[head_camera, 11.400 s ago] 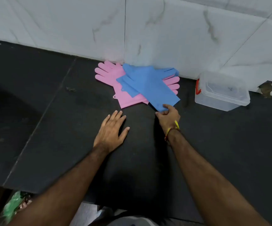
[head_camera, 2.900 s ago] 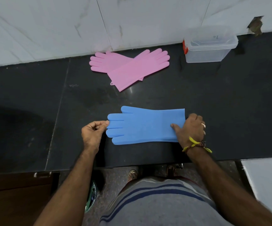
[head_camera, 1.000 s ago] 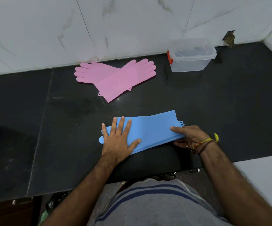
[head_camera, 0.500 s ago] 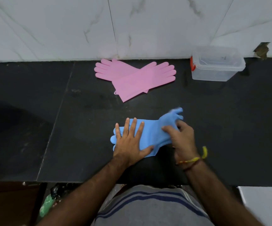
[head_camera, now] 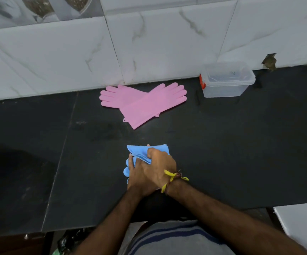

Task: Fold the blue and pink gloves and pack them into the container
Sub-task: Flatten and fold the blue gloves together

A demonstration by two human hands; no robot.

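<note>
- Your right hand [head_camera: 160,167] lies over your left hand [head_camera: 137,174]; its fingers curl round a fold of the blue gloves [head_camera: 139,153].
- Your left hand presses flat on the same bundle, fingers straight.
- The pink gloves [head_camera: 145,103] lie crossed beyond the blue gloves, by the wall.
- The container [head_camera: 226,80] sits right of the pink gloves (lid on, red clip showing); nothing blocks it.
- Black stone counter [head_camera: 241,144]; white marble-pattern tiles [head_camera: 57,57] behind.
</note>
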